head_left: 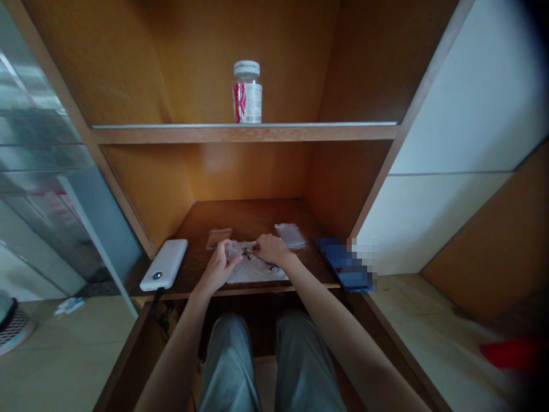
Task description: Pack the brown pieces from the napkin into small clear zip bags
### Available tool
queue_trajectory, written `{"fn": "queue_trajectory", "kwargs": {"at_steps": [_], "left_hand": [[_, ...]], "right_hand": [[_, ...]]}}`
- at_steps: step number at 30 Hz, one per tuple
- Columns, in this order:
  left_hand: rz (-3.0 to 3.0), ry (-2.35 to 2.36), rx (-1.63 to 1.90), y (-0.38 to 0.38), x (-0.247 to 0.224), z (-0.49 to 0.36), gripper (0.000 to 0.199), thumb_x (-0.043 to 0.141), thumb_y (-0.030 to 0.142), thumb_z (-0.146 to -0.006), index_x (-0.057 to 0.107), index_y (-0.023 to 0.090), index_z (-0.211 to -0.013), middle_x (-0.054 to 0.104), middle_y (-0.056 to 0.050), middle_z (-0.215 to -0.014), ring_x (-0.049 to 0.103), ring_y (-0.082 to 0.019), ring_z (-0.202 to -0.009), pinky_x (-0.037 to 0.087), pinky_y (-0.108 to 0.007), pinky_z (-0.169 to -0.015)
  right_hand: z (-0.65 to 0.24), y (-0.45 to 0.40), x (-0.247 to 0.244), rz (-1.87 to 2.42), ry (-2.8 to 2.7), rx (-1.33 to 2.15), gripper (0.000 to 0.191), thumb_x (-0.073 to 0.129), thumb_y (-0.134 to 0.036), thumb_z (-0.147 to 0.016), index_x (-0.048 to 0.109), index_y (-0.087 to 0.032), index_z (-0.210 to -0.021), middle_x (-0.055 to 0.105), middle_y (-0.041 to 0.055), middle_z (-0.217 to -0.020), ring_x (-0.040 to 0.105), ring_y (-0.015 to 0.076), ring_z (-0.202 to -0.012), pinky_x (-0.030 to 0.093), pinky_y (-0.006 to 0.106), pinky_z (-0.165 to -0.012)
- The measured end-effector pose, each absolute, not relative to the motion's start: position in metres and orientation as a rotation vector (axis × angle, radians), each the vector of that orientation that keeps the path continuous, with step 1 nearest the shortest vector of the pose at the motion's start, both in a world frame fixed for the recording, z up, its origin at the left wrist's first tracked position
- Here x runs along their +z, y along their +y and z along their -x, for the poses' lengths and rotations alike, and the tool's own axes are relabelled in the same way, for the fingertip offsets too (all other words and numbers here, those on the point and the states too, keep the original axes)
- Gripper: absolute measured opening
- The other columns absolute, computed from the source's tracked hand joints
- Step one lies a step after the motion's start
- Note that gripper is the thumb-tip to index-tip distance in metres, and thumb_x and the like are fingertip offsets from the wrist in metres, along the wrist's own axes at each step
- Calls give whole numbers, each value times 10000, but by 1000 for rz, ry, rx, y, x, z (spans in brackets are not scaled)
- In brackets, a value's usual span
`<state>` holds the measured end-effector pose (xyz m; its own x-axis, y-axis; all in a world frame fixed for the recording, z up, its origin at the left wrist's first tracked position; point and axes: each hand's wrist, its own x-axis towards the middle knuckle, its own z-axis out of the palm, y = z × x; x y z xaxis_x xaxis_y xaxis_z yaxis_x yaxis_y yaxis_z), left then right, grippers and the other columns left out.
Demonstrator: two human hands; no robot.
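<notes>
Containers: clear plastic jar with white cap [247, 91] and red-white label on pale wooden shelf [244, 134], contents unclear; small clear zip bag [291, 236] on dark wooden desk [253, 214] | Item: crumpled white sheet [256, 270] on desk, small dark piece [247, 250] atop | Left hand [218, 266]: narrow grip on sheet | Right hand [272, 249]: narrow pinch at dark piece

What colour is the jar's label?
The jar's label is red and white; the head view shows it best.
</notes>
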<state>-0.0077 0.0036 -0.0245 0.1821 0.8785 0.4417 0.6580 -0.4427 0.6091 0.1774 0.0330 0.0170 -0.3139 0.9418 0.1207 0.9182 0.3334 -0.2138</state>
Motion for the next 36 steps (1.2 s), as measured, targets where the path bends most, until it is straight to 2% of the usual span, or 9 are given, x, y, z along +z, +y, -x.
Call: {"fn": "queue_trajectory", "kwargs": {"at_steps": [17,26,30,36], "left_hand": [[-2176,1458,1125,2,-24,7,445,495,399,-784,327,182,-1135,510,-112,-1107,529,-201,-1012,412,-353,-858],[-2176,1451,1110,2,-24,7,443,491,395,-787,312,191,-1139,491,-115,-1134,500,-216,-1063,391,-383,-891],[-2166,1451,1109,3,-25,8,455,490,406,-786,310,182,-1138,480,-134,-1156,483,-229,-1093,384,-392,-904],[-2179,1454,1109,3,-24,8,460,479,407,-792,311,164,-1144,467,-147,-1178,470,-232,-1115,378,-388,-918]], "right_hand": [[-169,28,18,1691,-2335,-1,284,429,-270,-804,664,-124,-869,661,164,-890,625,249,-845,459,319,-705],[-171,35,25,1194,-2031,408,222,486,-259,-793,672,-144,-828,682,62,-800,606,124,-695,420,206,-640],[-164,31,26,1041,-1993,562,224,483,-245,-797,671,-126,-830,680,50,-787,594,109,-685,417,192,-623],[-156,29,15,960,-2087,588,234,453,-221,-811,674,-146,-787,667,7,-731,566,90,-642,397,180,-612]]}}
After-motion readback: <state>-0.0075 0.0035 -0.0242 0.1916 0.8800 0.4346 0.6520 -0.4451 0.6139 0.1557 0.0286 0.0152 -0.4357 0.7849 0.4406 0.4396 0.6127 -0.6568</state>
